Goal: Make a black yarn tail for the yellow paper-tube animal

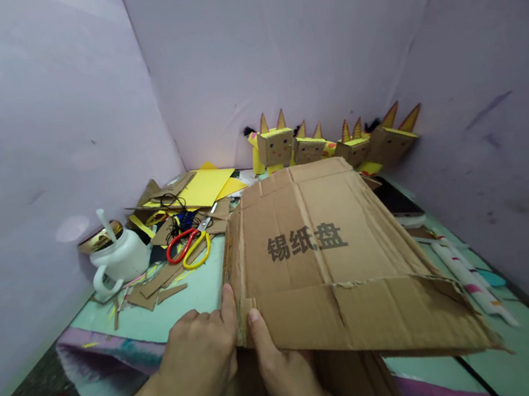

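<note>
A large flattened cardboard box (278, 216) with dark printed characters is held tilted over the near side of the table. At its lower left corner my left hand (200, 344) is closed, fingers curled and the index finger lying along the left edge. My right hand (288, 373) grips the near edge close by, thumb on top and the other fingers hidden underneath. Another brown cardboard piece (356, 379) hangs below, partly covered by the box and my right hand.
Red-and-yellow-handled scissors (194, 245), cardboard scraps (151, 294) and yellow sheets (199, 188) lie to the left, beside a white teapot-like pot (124, 255). Several cardboard figures with horns (277, 146) stand at the back. A white tube (471, 281) lies right; walls enclose the table.
</note>
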`<state>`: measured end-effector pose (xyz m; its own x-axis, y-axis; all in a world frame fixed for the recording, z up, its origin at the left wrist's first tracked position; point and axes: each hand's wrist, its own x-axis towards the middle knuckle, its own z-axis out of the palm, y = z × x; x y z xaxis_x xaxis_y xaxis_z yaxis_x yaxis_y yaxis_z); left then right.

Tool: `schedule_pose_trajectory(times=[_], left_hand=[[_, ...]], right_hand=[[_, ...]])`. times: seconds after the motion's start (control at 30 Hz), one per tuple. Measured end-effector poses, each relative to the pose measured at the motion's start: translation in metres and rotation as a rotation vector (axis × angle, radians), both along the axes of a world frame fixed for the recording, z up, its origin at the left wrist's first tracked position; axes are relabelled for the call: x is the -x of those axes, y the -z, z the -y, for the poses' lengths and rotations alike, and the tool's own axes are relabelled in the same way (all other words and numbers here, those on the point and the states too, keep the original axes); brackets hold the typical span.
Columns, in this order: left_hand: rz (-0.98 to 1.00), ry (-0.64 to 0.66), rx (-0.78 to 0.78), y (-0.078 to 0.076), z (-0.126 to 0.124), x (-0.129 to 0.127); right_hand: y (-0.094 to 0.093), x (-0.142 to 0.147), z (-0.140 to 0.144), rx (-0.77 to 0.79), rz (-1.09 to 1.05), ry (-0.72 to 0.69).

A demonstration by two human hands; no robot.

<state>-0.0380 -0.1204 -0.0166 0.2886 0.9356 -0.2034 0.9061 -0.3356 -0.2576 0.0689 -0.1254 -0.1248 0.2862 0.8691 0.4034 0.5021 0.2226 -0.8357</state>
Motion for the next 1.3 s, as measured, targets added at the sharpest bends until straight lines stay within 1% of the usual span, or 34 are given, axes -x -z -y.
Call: schedule_pose_trajectory(times=[0.1,0.17,0.3,0.4,0.53,0.63,0.73,0.83,0.9,1.0,1.13,1.2,1.3], left_hand=[[-0.017,0.04,0.01,0.001,-0.001,-0.001],[-0.027,0.061,0.028,0.002,-0.002,-0.002],[-0.018,0.008,0.019,0.004,-0.003,-0.008],[0.007,-0.012,-0.025,0.003,-0.001,-0.011],[-0.015,-0.012,-0.081,0.005,0.002,-0.01],[-0.002,0.016,-0.191,0.01,0.004,-0.008],[0.022,0.04,-0.314,0.015,0.005,-0.004],[0.042,0.053,-0.359,0.016,0.005,-0.001],[0.054,0.039,-0.364,0.016,0.005,0.002],[0.035,-0.021,-0.32,0.012,0.004,0.001],[-0.033,-0.115,-0.172,-0.002,0.002,-0.009],[-0.061,-0.109,-0.159,-0.011,0.001,-0.014],[-0.11,-0.065,-0.215,-0.021,-0.004,-0.018]], right_hand=[[0.0,-0.009,0.001,-0.106,0.113,-0.002],[-0.001,-0.014,0.0,-0.134,0.164,0.008],[-0.002,-0.018,-0.003,-0.134,0.181,-0.01],[-0.003,-0.019,-0.003,-0.103,0.193,-0.04],[-0.004,-0.022,0.0,-0.064,0.239,-0.062],[-0.006,-0.025,0.0,-0.042,0.306,-0.047],[-0.008,-0.026,-0.001,-0.045,0.34,-0.027],[-0.008,-0.026,0.0,-0.068,0.381,-0.033],[-0.008,-0.026,0.0,-0.088,0.381,-0.031],[-0.008,-0.023,-0.001,-0.106,0.322,-0.01],[-0.013,-0.015,-0.005,-0.079,0.236,-0.069],[-0.015,-0.012,-0.005,-0.054,0.171,-0.066],[-0.017,-0.009,-0.003,-0.036,0.09,-0.022]])
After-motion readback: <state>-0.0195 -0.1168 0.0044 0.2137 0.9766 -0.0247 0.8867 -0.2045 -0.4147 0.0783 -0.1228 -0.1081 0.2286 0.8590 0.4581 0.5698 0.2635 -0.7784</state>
